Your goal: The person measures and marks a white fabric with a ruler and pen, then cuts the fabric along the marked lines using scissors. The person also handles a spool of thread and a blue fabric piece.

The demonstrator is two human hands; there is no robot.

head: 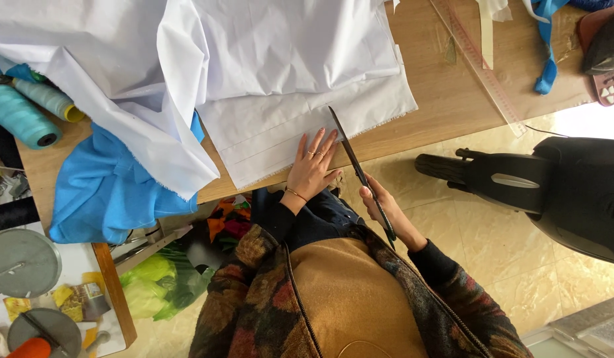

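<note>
White fabric (280,86) lies spread over the wooden table (446,99), folded in layers, with drawn lines near its front edge. My left hand (312,169) rests flat on that edge, fingers apart, rings and a bracelet showing. My right hand (380,202) grips the handles of long dark scissors (356,166). The blades point away from me, their tip lying on the white fabric just right of my left fingers.
Blue cloth (101,189) hangs off the table at left beside teal thread cones (18,116). A clear ruler (482,66) and a blue strip (547,66) lie at the back right. A black chair base (545,189) stands on the tiled floor. Grey discs (22,262) sit bottom left.
</note>
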